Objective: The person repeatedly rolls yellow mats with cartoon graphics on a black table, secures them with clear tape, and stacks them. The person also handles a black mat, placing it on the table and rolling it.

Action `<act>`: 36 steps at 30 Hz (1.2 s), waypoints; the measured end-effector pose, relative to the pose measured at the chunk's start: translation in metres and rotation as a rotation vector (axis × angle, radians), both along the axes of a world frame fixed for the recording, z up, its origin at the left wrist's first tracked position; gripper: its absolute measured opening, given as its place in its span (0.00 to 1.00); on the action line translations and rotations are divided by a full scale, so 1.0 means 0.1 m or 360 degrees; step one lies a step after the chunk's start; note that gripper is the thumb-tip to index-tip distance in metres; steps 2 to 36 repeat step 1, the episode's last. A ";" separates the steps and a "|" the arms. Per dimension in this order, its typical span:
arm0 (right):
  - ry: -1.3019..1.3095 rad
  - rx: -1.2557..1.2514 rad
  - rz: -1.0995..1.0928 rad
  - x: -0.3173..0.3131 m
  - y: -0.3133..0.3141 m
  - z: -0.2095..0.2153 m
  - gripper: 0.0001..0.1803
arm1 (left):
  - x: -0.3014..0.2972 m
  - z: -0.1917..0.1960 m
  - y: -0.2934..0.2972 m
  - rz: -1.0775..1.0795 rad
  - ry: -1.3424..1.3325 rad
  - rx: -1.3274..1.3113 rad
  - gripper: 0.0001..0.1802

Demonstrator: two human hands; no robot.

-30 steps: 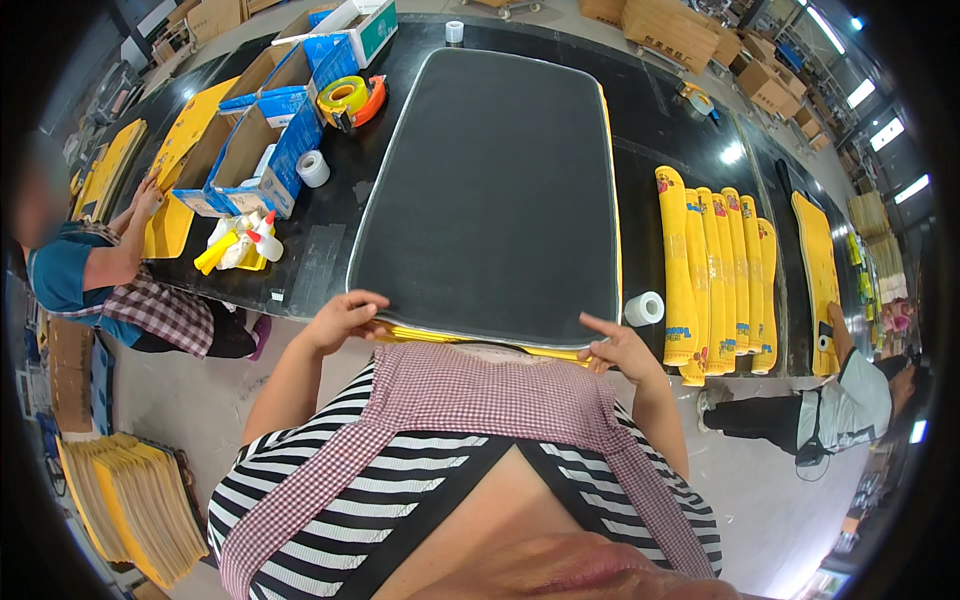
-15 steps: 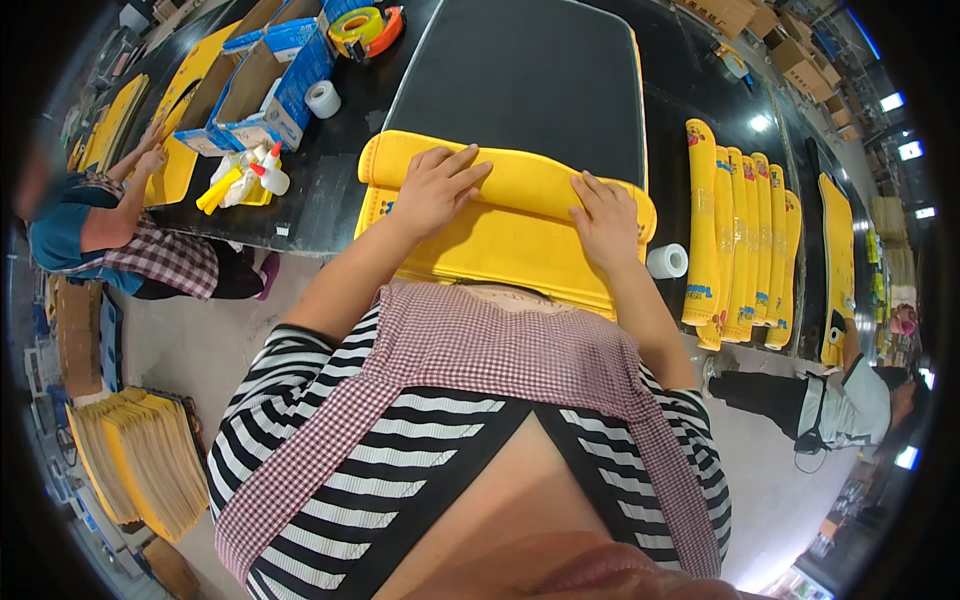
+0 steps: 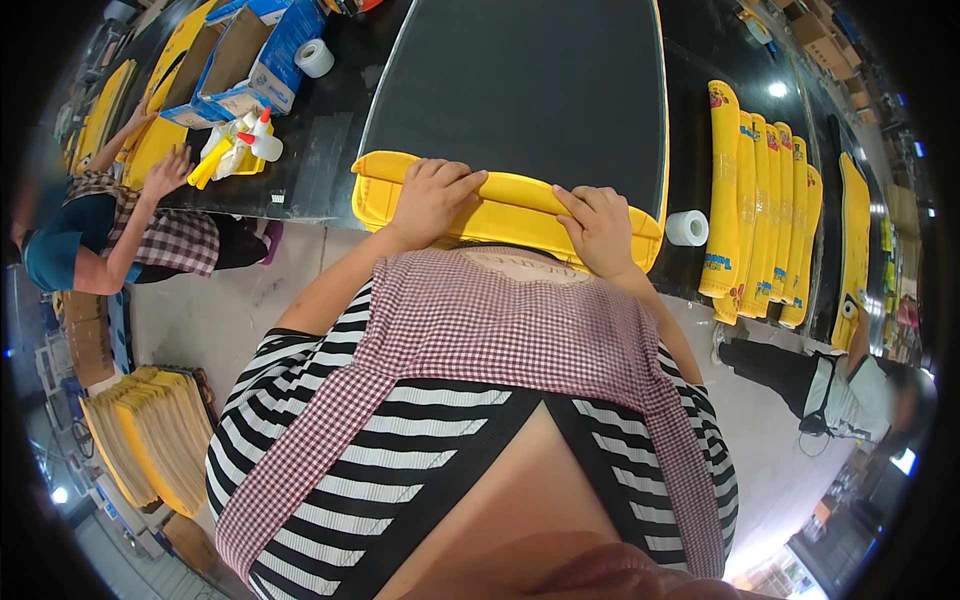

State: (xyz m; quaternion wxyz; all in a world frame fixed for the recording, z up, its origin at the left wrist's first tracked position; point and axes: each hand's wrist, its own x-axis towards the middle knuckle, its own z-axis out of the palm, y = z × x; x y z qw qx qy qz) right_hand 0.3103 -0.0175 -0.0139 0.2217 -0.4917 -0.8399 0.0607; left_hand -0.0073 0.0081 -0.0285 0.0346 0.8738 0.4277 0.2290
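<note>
A yellow mat is partly rolled at the table's near edge, against my apron. Its flat black underside stretches away from me across the table. My left hand grips the roll left of its middle, fingers bent over the top. On the right part of the roll, my right hand holds it the same way, thumb toward the middle. The palms hide part of the roll. Just beyond its right end lies a white tape roll.
Several taped, rolled yellow mats lie at the right. On the left are a blue carton, another tape roll and glue bottles. A co-worker handles yellow mats there; another person is at the right.
Both hands have drawn the yellow roll closer to my body, and it looks narrower and tighter. The wide yellow flap in front of it has mostly gone. The left co-worker's hand has lifted off the mat.
</note>
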 end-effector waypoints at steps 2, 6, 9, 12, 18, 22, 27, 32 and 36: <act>-0.0017 -0.0020 -0.0003 -0.01 -0.02 0.00 0.22 | 0.00 -0.01 -0.02 0.0000 0.0001 -0.0009 0.22; -0.0017 -0.0020 -0.0003 -0.01 -0.02 0.00 0.22 | 0.00 -0.01 -0.02 0.0000 0.0001 -0.0009 0.22; -0.0017 -0.0020 -0.0003 -0.01 -0.02 0.00 0.22 | 0.00 -0.01 -0.02 0.0000 0.0001 -0.0009 0.22; -0.0017 -0.0020 -0.0003 -0.01 -0.02 0.00 0.22 | 0.00 -0.01 -0.02 0.0000 0.0001 -0.0009 0.22; -0.0017 -0.0020 -0.0003 -0.01 -0.02 0.00 0.22 | 0.00 -0.01 -0.02 0.0000 0.0001 -0.0009 0.22; -0.0017 -0.0020 -0.0003 -0.01 -0.02 0.00 0.22 | 0.00 -0.01 -0.02 0.0000 0.0001 -0.0009 0.22; -0.0017 -0.0020 -0.0003 -0.01 -0.02 0.00 0.22 | 0.00 -0.01 -0.02 0.0000 0.0001 -0.0009 0.22; -0.0017 -0.0020 -0.0003 -0.01 -0.02 0.00 0.22 | 0.00 -0.01 -0.02 0.0000 0.0001 -0.0009 0.22; -0.0017 -0.0020 -0.0003 -0.01 -0.02 0.00 0.22 | 0.00 -0.01 -0.02 0.0000 0.0001 -0.0009 0.22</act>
